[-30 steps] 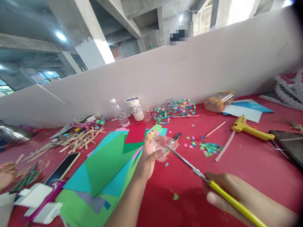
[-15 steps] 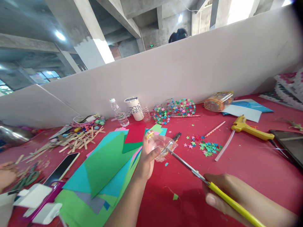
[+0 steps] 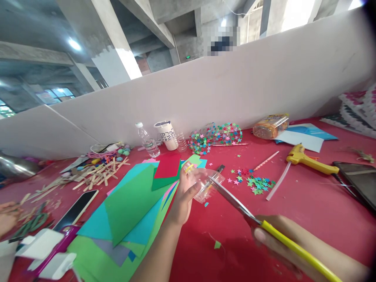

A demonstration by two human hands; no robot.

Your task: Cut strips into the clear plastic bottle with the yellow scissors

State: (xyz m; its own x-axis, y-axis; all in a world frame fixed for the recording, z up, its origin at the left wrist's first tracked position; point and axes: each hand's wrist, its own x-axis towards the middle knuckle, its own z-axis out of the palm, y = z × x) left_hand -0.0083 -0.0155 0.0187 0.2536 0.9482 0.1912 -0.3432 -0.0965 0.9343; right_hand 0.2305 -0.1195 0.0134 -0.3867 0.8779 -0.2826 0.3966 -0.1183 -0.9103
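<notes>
My left hand is closed around a clear plastic bottle piece with a yellow ring at its neck. The piece is held tilted above the red table, its cut side toward the right. From the lower right, my right hand grips scissors with yellow handles. Their blades are slightly parted, and the tips reach the rim of the clear plastic. Whether the plastic lies between the blades is hard to make out. A dark-ended cutter lies just behind the piece.
Coloured sheets cover the table left of my arm. Star sequins and a yellow glue gun lie right. Behind stand a water bottle, a cup and a star-covered bottle. Another person's hand is far left.
The scissor blades have parted a little and shifted slightly right. The bottle piece has turned slightly in my left hand, which stays in nearly the same place.
</notes>
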